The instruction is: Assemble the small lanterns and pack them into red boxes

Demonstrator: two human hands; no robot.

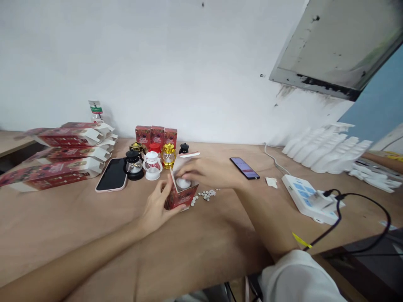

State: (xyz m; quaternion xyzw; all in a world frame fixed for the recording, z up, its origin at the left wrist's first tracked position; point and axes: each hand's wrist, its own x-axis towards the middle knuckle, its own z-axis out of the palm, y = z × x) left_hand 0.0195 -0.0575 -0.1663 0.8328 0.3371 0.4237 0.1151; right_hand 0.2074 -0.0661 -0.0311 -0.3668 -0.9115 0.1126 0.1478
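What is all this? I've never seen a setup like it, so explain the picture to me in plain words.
There is no machine here: a person works with two bare hands. The single picture comes from a camera worn on the head, looking forward and down. The left hand holds an open red box, while the right hand has its fingers at a white round thing in the box's opening; whether it grips it is unclear. Around them on the table are small lanterns, a pile of red cartons, two phones and a white power strip.
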